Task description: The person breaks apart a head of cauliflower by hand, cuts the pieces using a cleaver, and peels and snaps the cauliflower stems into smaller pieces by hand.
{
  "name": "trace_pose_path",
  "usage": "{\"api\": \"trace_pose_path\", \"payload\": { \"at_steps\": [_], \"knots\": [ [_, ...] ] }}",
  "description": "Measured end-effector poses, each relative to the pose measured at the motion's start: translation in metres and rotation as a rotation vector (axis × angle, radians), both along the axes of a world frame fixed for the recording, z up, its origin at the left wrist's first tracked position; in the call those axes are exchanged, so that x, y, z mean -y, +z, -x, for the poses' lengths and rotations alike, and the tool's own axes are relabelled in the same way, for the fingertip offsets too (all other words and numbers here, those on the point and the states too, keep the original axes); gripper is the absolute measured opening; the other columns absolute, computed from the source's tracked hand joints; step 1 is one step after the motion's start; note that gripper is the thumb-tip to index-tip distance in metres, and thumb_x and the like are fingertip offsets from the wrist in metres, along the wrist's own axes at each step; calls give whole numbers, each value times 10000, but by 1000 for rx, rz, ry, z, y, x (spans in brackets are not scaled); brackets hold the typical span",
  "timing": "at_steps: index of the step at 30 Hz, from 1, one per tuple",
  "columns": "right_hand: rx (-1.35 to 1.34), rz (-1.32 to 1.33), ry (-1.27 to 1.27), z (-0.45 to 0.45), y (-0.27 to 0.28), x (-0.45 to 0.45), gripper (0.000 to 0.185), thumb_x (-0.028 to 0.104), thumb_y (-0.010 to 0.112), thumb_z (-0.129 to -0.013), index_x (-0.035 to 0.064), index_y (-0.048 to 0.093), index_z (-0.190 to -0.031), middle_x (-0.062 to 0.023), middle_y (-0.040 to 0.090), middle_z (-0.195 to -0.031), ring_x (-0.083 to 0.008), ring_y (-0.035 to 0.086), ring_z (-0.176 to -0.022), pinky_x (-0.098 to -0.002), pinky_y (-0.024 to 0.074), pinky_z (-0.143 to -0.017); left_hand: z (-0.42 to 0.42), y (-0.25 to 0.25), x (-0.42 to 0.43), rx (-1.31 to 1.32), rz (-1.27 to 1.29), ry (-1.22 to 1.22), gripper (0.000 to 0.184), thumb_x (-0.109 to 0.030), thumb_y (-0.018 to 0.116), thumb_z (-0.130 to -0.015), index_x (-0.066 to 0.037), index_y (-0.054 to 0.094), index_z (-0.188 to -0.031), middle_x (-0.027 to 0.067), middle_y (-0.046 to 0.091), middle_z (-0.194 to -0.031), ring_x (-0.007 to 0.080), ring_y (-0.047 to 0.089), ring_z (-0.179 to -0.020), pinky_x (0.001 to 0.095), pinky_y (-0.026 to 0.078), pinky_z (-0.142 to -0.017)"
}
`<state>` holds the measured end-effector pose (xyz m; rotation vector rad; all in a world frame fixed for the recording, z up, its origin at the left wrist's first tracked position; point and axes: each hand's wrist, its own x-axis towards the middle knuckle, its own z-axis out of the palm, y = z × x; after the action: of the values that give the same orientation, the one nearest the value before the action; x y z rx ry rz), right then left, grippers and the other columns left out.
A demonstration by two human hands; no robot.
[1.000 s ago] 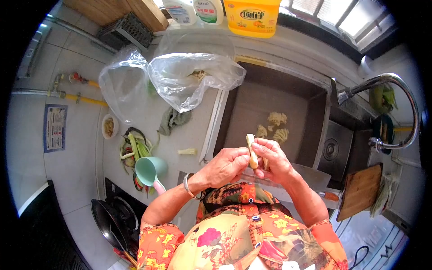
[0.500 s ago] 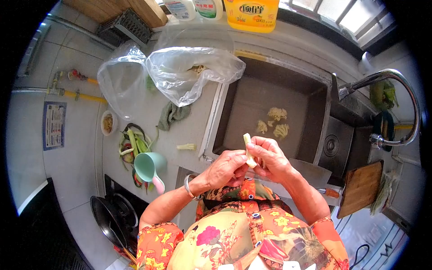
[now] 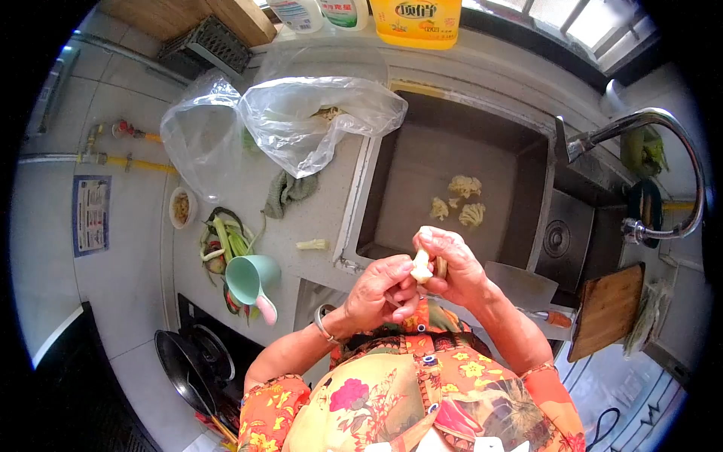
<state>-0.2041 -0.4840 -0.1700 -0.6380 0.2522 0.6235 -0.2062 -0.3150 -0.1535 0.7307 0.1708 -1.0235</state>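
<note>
Both forearms angle inward from bent elbows; hands meet in front of the torso, at the near edge of the sink (image 3: 452, 162). Right hand (image 3: 456, 264): thumb and fingers closed, gripping 1 pale vegetable piece (image 3: 422, 270). Left hand (image 3: 382, 288): fingers partly curled, palm side turned inward, thumb and forefinger at the piece; cannot tell whether they pinch it or only touch. 1 bracelet (image 3: 325, 324) on left wrist.

Position of piece: between the 2 hands, short of the florets.

Counts:
- Cauliflower florets (image 3: 465, 186) in sink: 4, of which 1 is very small.
- Pale stalk (image 3: 312, 245) on counter, left of sink: 1.
- Clear plastic bags (image 3: 309, 120): 2, side by side.
- Bottles (image 3: 416, 21) along the back: 3, 1 of them yellow.
- Green cup (image 3: 252, 279), pink handle: 1, beside a pile of vegetables (image 3: 230, 239); pile overlaps, not countable.
- Grey cloth (image 3: 290, 192): 1.
- Small bowl (image 3: 183, 207): 1.
- Cutting board (image 3: 606, 313), at right: 1.
</note>
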Motion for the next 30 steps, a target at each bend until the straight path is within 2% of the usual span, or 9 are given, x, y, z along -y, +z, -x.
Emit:
{"api": "trace_pose_path", "payload": {
  "at_steps": [5, 7, 14, 18, 21, 23, 24, 26, 30],
  "knots": [
    [-50, 139, -102, -2, 2, -2, 226, 236, 587, -859, 107, 466, -718, -2, 473, -589, -45, 323, -370, -199, 219, -310, -1, -1, -5, 155, -48, 64, 261, -267, 403, -947, -63, 445, -789, 6, 364, -575, 119, 403, -430, 217, 305, -385],
    [-75, 185, -100, -4, 0, -4, 224, 231, 596, -850, 107, 471, -711, 6, 463, -570, -45, 325, -365, -202, 220, -307, -3, 6, -9, 267, -193, -26, 252, -259, 406, -942, -63, 435, -786, 8, 381, -582, 116, 417, -436, 215, 294, -383],
    [-112, 307, -106, -4, 3, -15, 242, 176, 644, -809, 84, 482, -654, 28, 421, -492, -37, 324, -344, -212, 219, -302, -1, 13, -6, 323, -328, -163, 286, -301, 451, -938, -64, 426, -779, -2, 384, -591, 96, 423, -447, 218, 288, -384],
    [-98, 352, -62, -2, 2, -13, 216, 154, 667, -792, 102, 491, -678, 56, 401, -515, -19, 296, -363, -187, 206, -312, 1, 6, -5, 393, -366, -239, 312, -320, 459, -939, -61, 424, -768, -2, 387, -596, 96, 413, -444, 225, 297, -381],
    [-85, 333, -15, -1, 2, -13, 222, 195, 672, -804, 94, 503, -701, 53, 414, -521, -18, 310, -366, -184, 207, -316, 3, 3, -9, 349, -351, -218, 315, -320, 446, -944, -49, 441, -783, -6, 385, -601, 96, 405, -449, 227, 308, -388],
    [-9, 455, 58, -1, 7, -15, 267, 287, 626, -851, 87, 505, -722, 45, 426, -521, -20, 332, -372, -188, 222, -319, 1, 10, -11, 269, -333, -248, 303, -319, 444, -943, -40, 458, -825, -9, 384, -613, 96, 407, -462, 227, 319, -396],
    [-9, 455, 58, 0, 7, -16, 267, 287, 626, -851, 87, 505, -722, 45, 426, -521, -20, 332, -372, -188, 222, -319, 2, 10, -11, 268, -333, -248, 303, -319, 444, -943, -40, 458, -825, -9, 384, -613, 96, 407, -462, 227, 319, -396],
    [92, 514, 61, 3, 6, -17, 331, 369, 552, -893, 82, 501, -736, 33, 445, -534, -21, 348, -375, -191, 239, -324, 3, 8, -12, 233, -287, -234, 289, -312, 439, -943, -35, 462, -862, -7, 390, -636, 100, 424, -483, 226, 328, -406],
    [171, 655, 110, 3, 7, -19, 393, 426, 476, -917, 79, 473, -731, 25, 452, -565, -34, 379, -410, -195, 274, -340, 0, 17, -13, 223, -287, -285, 282, -306, 421, -949, -36, 459, -877, 3, 403, -668, 105, 434, -503, 221, 340, -421]
  ]
}}
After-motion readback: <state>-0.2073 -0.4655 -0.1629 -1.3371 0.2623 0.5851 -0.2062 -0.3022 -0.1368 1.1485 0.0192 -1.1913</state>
